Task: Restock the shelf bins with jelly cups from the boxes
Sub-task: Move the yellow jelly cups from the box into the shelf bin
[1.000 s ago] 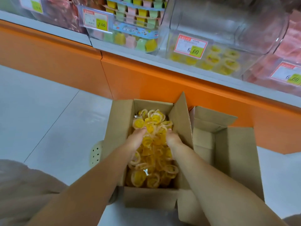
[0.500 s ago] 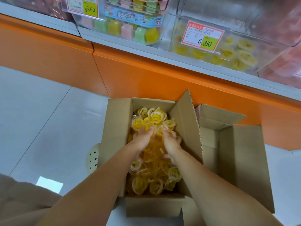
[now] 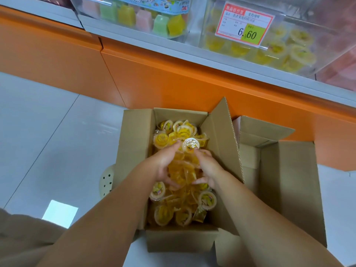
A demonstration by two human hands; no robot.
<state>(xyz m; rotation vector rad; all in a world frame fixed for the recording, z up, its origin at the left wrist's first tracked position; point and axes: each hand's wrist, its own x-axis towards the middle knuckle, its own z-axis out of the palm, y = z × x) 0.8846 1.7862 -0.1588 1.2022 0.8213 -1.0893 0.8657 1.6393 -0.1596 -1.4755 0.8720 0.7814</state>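
Both hands are down in the open box [image 3: 134,143], cupped toward each other. The left hand [image 3: 165,164] and right hand [image 3: 207,168] have their fingers curled inward round a clump of yellow jelly cups [image 3: 181,170] pressed between the palms, thumbs tucked under its near side. More cups lie loose below the wrists and just beyond the fingertips, one of them with its foil lid up and touching the tips of both hands.

This looks like the scooping step: a handful gathered but not yet clear of the box. The next move calls for a firm, even squeeze while lifting, since the cups are loose and slippery-looking, then a carry up and away to the shelf bin [image 3: 289,49] far beyond the fingertips and to their right, behind the price tag [image 3: 244,24], where a few matching yellow cups sit.

How many cups the fingers enclose is hidden by the hands themselves. The bin's opening is cut off at the top edge. A second box [image 3: 289,180] stands right of the right hand; its floor is mostly out of sight. A perforated white object [image 3: 107,182] left of the box cannot be identified.
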